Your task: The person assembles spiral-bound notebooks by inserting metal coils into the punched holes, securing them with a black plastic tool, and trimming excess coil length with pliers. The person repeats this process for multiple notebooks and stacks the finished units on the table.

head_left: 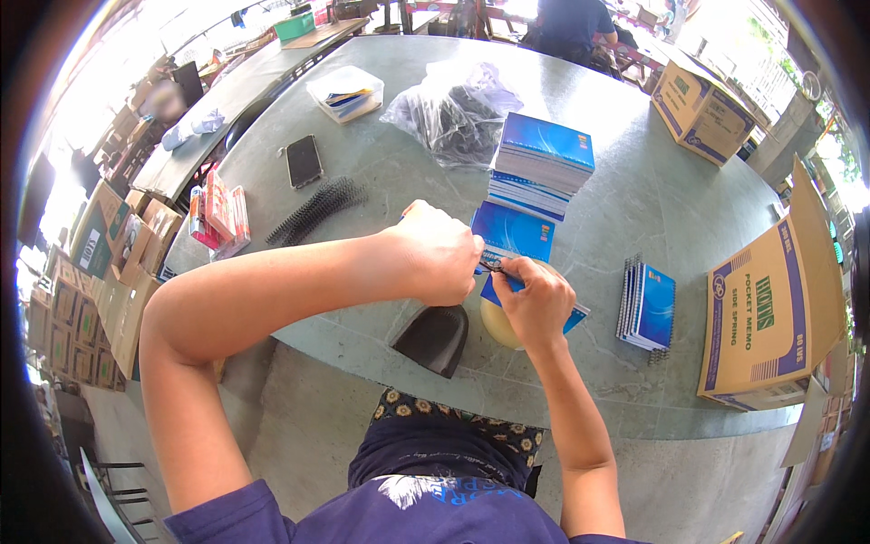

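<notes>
My hands meet over the near part of the table. My left hand (439, 256) is closed in a fist around something mostly hidden; a small dark tip (489, 267) shows between the two hands. My right hand (540, 301) is closed on a blue notebook (577, 317), whose cover shows on both sides of the fingers. Just beyond lies another blue notebook (517, 232), in front of a tall stack of blue notebooks (546, 154). Below my right hand sits a pale yellow round object (497, 325), partly covered. A black wedge-shaped object (433, 341) rests at the table's near edge.
Black spiral coils (317, 210), a phone (303, 161) and orange-red packs (217, 216) lie left. A white container (346, 93) and a plastic bag (458, 113) stand farther back. Spiral notebooks (648, 306) and cardboard boxes (761, 308) are right. A person (573, 27) sits beyond the table.
</notes>
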Available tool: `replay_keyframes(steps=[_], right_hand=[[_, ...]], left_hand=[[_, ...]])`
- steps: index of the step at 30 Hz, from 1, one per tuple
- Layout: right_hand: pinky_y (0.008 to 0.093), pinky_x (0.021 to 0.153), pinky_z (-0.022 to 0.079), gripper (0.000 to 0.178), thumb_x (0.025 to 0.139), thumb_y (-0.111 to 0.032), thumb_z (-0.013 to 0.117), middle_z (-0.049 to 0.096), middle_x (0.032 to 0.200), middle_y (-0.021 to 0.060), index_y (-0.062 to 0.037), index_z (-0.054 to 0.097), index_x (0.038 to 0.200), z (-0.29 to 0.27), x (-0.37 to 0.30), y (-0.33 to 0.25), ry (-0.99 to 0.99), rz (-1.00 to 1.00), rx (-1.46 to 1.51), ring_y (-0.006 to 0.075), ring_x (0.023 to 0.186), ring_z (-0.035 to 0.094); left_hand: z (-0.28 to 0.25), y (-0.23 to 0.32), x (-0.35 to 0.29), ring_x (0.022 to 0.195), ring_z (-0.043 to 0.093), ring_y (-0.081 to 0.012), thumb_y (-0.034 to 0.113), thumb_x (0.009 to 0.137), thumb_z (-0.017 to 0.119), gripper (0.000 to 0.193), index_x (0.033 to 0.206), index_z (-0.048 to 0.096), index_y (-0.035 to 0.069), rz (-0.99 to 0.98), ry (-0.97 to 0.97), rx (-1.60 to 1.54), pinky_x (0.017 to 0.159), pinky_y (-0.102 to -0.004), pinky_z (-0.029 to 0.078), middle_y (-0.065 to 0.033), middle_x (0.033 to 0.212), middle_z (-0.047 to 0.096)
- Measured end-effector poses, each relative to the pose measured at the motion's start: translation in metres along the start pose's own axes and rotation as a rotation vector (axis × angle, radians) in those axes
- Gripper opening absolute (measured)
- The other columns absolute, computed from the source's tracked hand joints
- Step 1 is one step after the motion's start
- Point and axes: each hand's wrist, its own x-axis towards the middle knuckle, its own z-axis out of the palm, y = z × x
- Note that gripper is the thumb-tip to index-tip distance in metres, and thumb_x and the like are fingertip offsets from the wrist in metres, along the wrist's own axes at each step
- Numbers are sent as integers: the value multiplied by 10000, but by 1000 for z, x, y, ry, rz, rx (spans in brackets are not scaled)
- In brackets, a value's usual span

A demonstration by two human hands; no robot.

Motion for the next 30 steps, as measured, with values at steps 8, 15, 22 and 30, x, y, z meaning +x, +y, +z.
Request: replay_keyframes(steps=[8,15,22,30], right_hand=[[320,625,496,124,667,-187,732,682,733,35,-110,685,753,-1,-1,-1,-7,-15,-24,212,667,651],[320,599,483,101,694,-185,715,675,700,52,-117,676,757,3,-3,1,63,-142,-61,220,623,643],[324,659,494,127,703,-176,725,689,777,53,-113,681,804,-5,-1,1,-13,-68,-22,217,709,659],[299,678,492,201,728,-172,742,696,864,85,-65,679,886,-53,3,14,-267,-28,-106,182,731,664]], left_hand=[[-9,5,7,801,644,-341,219,777,534,298,949,591,-18,65,-29,119,727,-418,474,-191,844,647],[8,-10,14,707,668,-277,114,745,588,117,779,643,16,224,259,333,628,-385,522,-153,744,658],[-5,-10,4,745,660,-322,288,770,635,293,833,640,2,158,-23,140,670,-404,531,-175,807,660],[165,-66,4,1009,567,-356,627,828,479,641,1055,580,36,-197,479,-128,846,-422,459,-203,1037,602]])
